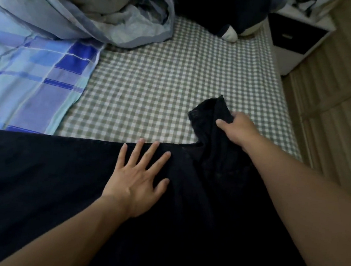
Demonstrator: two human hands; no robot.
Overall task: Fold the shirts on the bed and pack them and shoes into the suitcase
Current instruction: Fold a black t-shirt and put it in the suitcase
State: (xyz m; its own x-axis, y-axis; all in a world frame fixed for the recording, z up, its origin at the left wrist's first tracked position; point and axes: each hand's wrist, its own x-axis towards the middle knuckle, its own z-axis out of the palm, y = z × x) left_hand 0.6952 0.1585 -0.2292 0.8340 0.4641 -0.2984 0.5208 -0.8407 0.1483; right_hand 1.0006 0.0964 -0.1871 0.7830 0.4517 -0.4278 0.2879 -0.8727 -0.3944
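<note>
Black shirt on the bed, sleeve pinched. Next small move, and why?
Probably swing the right hand inward to lay the sleeve over the black shirt: the sleeve juts onto the checked sheet, while the left hand lies flat on the body.

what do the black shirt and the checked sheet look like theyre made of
Black shirt: soft matte knit, probably cotton jersey; it drapes limply and bunches where the right hand grips the sleeve. Checked sheet: thin woven fabric, likely cotton, matte, with fine wrinkles.
</note>
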